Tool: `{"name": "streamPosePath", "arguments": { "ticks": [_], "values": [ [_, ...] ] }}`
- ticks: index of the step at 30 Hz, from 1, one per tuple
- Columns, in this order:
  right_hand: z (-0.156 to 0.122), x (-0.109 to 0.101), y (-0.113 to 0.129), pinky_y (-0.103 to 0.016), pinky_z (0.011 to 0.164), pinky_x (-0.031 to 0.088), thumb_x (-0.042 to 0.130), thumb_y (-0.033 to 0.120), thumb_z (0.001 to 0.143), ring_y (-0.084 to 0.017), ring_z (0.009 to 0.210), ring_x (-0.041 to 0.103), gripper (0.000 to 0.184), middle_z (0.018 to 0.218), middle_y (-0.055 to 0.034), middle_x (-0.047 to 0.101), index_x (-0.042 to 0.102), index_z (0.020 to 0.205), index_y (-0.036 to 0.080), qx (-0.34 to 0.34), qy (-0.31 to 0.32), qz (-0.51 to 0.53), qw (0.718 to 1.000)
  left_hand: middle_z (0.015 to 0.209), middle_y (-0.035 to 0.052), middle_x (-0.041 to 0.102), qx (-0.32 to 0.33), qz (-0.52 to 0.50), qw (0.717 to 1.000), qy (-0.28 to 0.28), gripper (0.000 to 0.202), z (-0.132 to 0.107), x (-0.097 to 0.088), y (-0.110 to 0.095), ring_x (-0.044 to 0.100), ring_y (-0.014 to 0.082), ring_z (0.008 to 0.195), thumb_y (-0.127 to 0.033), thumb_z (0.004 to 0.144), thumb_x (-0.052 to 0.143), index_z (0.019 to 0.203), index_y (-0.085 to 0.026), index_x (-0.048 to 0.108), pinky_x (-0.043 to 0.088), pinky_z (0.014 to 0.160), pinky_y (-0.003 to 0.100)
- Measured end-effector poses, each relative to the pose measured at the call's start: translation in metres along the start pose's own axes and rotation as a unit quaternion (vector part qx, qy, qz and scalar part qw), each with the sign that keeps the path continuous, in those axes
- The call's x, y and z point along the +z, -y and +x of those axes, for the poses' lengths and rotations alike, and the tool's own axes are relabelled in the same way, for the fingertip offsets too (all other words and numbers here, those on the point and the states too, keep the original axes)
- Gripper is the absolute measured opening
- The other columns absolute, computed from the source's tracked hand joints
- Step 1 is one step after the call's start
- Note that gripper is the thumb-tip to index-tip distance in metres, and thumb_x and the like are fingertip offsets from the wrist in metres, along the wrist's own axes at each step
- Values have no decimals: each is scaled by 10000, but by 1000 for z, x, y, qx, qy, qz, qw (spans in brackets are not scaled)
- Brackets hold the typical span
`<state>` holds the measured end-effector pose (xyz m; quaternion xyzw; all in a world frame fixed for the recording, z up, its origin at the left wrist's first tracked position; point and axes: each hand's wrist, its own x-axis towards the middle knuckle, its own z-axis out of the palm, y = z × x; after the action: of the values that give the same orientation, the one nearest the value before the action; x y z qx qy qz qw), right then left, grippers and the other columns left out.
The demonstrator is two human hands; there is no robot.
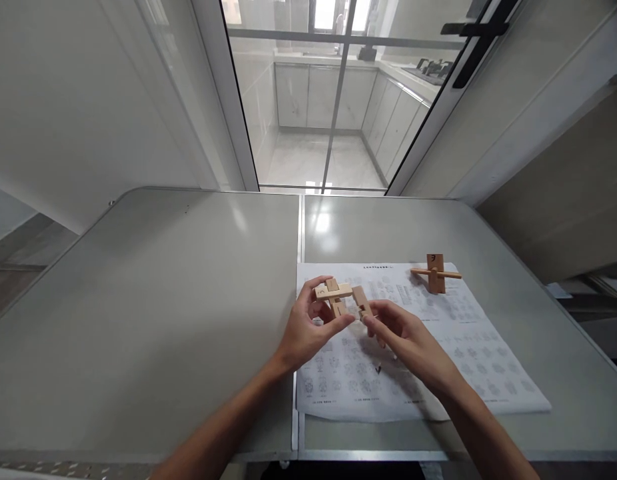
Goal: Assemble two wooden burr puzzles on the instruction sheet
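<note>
My left hand (311,323) is closed around a few interlocked wooden puzzle pieces (333,291), which cross each other and carry pencil-like marks. Between the fingers of my right hand (401,330) is a single notched wooden puzzle piece (361,301), tilted, with its notch facing the left-hand pieces. The two held parts are very close; whether they touch I cannot tell. Both hands are above a printed instruction sheet (468,373) covered with small diagrams. Farther right, a crossed wooden assembly (435,275) with a marked upright plate and a thin bar rests at the sheet's far edge.
The grey folding table (138,300) has a metal seam (301,230) down its middle, left of the sheet. Beyond its far edge stands a glass door (333,100) with a black handle (476,30). A small dark mark or bit (378,369) shows on the sheet.
</note>
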<state>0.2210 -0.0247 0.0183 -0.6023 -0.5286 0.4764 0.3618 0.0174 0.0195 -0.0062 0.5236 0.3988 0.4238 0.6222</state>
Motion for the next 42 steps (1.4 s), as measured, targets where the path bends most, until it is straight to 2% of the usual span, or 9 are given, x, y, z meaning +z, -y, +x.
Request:
{"name": "streamPosePath", "arguments": {
  "ticks": [3,5,10,14,19,26,32,39,42],
  "values": [
    [-2,-1,2,-316,690,566,729,553,887,-197,761,661,384,851,-33,713,700,1083,224,-18,-11,57,998,1010,36,680,2,-7,1000,6,691,0,0,1,643,128,775,-382,793,866,1360,-236,500,537,726,261],
    [-3,3,-1,-358,808,598,743,510,893,-213,851,701,344,957,-49,743,677,1086,232,-42,-21,77,996,1011,35,677,1,-11,1000,11,693,-1,1,2,640,127,772,-379,794,866,1365,-240,500,530,714,256],
    [-6,21,-8,-456,983,584,730,424,930,-252,1042,731,411,1121,-75,746,541,1262,272,-108,-64,51,991,1051,53,684,-5,-9,1000,27,693,-3,4,0,635,128,785,-375,772,883,1341,-225,518,525,713,255],
    [-9,31,-5,-478,981,593,679,420,967,-259,1048,741,405,1112,-76,751,489,1299,286,-125,-81,25,989,1096,69,693,-2,1,1000,31,696,-4,5,-2,654,146,834,-365,743,905,1321,-221,545,538,760,275],
    [-14,37,-2,-444,959,613,626,408,1006,-266,1108,738,438,1217,-86,737,484,1409,311,-124,-94,-6,988,1113,76,701,17,13,1000,23,692,-3,4,2,669,168,891,-362,732,913,1315,-220,568,552,812,298],
    [-17,45,-7,-415,787,679,579,445,1027,-291,1069,764,522,1216,-91,752,475,1521,308,-162,-136,-57,976,1118,75,706,16,18,1000,9,703,-4,5,4,677,191,964,-358,719,925,1311,-226,569,557,859,314],
    [-16,44,-7,-446,879,667,590,410,1029,-282,1097,759,531,1226,-73,759,471,1539,330,-154,-121,-33,980,1116,77,703,-7,-29,999,27,700,-3,3,3,679,173,911,-351,729,920,1317,-218,564,553,843,312],
    [-18,45,-13,-423,814,685,608,365,1018,-284,1113,750,506,1245,-79,746,515,1514,336,-164,-144,-40,975,1133,85,699,-20,-92,995,40,678,-2,3,6,678,185,958,-324,738,916,1305,-212,562,544,848,309],
    [-18,46,-13,-453,890,666,621,350,1010,-277,1092,758,524,1234,-72,749,506,1521,335,-149,-139,-10,979,1128,84,704,-20,-87,995,42,685,-3,5,4,678,186,951,-340,722,926,1296,-216,572,544,832,303]
  ]
}}
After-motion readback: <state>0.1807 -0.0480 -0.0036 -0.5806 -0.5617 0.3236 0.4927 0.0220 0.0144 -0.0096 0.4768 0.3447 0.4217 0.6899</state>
